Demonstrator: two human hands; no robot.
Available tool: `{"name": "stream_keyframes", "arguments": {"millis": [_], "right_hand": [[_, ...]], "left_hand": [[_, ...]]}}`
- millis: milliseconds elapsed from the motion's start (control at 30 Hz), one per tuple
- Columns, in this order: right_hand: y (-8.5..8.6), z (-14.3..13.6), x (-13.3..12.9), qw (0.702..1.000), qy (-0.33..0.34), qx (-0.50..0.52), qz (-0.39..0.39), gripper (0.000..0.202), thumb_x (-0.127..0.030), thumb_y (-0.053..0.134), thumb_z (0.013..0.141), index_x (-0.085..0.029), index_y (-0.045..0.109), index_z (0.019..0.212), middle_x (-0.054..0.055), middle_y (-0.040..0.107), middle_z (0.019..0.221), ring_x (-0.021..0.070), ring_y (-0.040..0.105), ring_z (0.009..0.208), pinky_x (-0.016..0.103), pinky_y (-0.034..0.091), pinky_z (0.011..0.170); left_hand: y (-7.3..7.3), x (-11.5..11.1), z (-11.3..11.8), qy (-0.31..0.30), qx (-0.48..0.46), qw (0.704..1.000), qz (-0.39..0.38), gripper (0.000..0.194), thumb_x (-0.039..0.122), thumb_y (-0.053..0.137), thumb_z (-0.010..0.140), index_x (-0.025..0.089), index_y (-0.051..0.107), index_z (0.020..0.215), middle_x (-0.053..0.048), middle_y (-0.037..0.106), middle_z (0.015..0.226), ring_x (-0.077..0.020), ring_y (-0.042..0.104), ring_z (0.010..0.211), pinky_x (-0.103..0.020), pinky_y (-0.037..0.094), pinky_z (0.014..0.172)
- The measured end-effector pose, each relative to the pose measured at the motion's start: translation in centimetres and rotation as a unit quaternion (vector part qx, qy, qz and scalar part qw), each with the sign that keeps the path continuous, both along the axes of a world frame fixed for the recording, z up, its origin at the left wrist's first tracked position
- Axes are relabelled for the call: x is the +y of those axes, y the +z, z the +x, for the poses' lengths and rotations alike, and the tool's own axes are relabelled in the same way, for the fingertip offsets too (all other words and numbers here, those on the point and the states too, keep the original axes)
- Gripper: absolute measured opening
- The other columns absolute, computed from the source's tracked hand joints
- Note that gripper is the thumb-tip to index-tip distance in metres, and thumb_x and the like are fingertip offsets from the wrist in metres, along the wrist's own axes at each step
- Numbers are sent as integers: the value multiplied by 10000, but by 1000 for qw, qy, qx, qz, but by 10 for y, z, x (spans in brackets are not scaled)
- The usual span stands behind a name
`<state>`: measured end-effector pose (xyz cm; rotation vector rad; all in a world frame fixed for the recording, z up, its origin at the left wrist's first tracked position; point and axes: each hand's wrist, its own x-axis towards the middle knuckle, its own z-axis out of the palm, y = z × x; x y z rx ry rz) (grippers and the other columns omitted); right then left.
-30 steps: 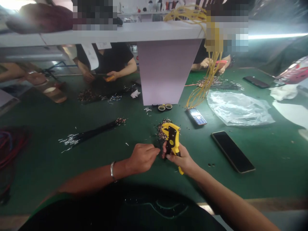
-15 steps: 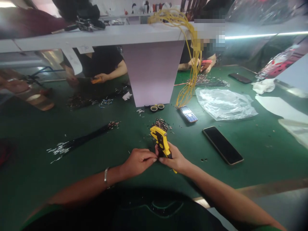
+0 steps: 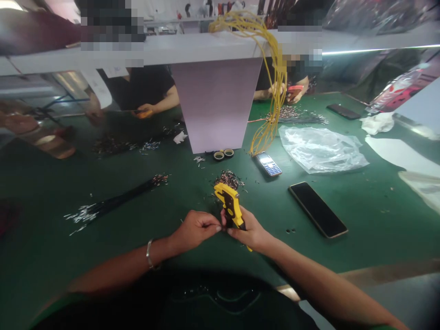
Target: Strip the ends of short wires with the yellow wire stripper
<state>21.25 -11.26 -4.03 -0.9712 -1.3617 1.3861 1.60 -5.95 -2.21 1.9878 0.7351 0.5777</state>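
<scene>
My right hand (image 3: 253,232) grips yellow pliers (image 3: 229,205), left hand (image 3: 196,230) pinched, contents unclear; dipping the pliers forward could scatter the scrap pile (image 3: 228,177).

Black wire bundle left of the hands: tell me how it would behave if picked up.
The black wire bundle would probably flex, being long and thin. It may slip apart, since no tie shows and its pale ends fan out. It is likely light, looking slender.

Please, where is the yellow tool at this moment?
In the head view, just below centre, the yellow tool is in the right hand, near the pile of clippings.
</scene>
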Motion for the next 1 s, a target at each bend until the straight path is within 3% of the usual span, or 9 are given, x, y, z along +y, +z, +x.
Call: {"name": "stream_keyframes", "arguments": {"millis": [200, 333, 700, 867, 1000], "right_hand": [[3, -2, -2, 1000, -3, -10, -1, 261, -167, 625, 675, -180, 570, 930, 20, 582, 815, 167, 515, 718, 310, 443, 688], [6, -5, -4, 1000, 11, 10, -22, 231, -155, 616, 674, -180, 562, 898, 19, 576, 811, 166, 535, 719, 306, 447, 680], [1, -3, -9, 996, 43, 63, -43, 302, -146, 652, 686, -164, 561, 973, 32, 594, 825, 162, 559, 734, 294, 450, 664], [2, -6, -9, 999, 24, 42, -15, 225, -176, 651, 707, -161, 580, 920, 26, 588, 806, 152, 537, 711, 282, 450, 658], [2, -7, -8, 1000, 4, 17, -13, 207, -184, 655, 694, -164, 597, 892, 21, 584, 800, 147, 515, 691, 276, 452, 648]], "left_hand": [[-1, -1, -2, -11, 10, 998, -63, 158, 209, 632, 800, 133, 688, 673, 15, 643, 568, -69, 518, 497, -161, 414, 490], [-1, -1, -4, -7, 2, 997, -75, 137, 202, 634, 794, 141, 708, 696, 4, 670, 600, -76, 543, 523, -166, 423, 501], [3, 4, -8, 47, 34, 993, -106, 210, 286, 663, 762, 121, 654, 633, 10, 593, 566, -68, 473, 519, -161, 379, 499], [5, -1, -7, 2, 13, 999, -47, 225, 264, 642, 778, 130, 622, 598, 19, 560, 554, -64, 446, 518, -174, 373, 533], [5, -2, -7, -42, -4, 998, -45, 207, 255, 632, 796, 134, 634, 629, 12, 585, 591, -67, 461, 536, -175, 376, 544]]}}
